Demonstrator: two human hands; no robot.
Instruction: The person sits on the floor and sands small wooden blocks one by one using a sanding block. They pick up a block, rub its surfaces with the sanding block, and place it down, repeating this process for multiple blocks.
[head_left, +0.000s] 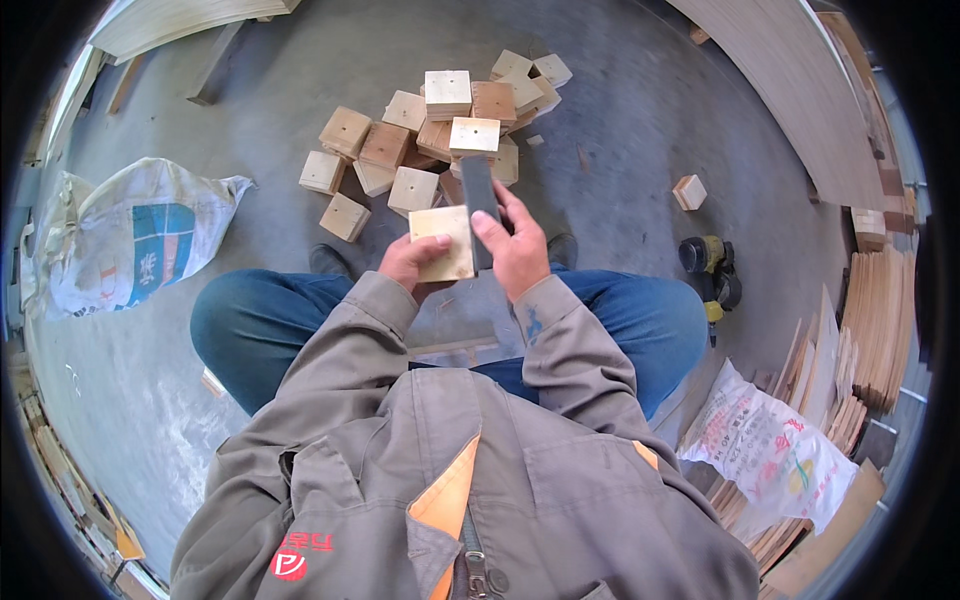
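Note:
My left hand (404, 264) is closed on a square pale wooden block (441, 222), its thumb lying on the face turned up. A long, flat dark grey bar (478, 182) is gripped in my right hand (522, 254), with the thumb on its near face. The bar stands along the right edge of the block, seemingly against it; whether they touch, I cannot tell. Just beyond my hands lies a heap of similar wooden blocks (385, 146) on the floor, several with a small dark mark in the middle.
A lone wooden block (689, 192) and a yellow-and-black power tool (708, 258) lie on the floor to the right. A white-and-blue sack (100, 240) is at left, a white printed sack (765, 440) at lower right. Stacked thin boards (878, 320) line the right side.

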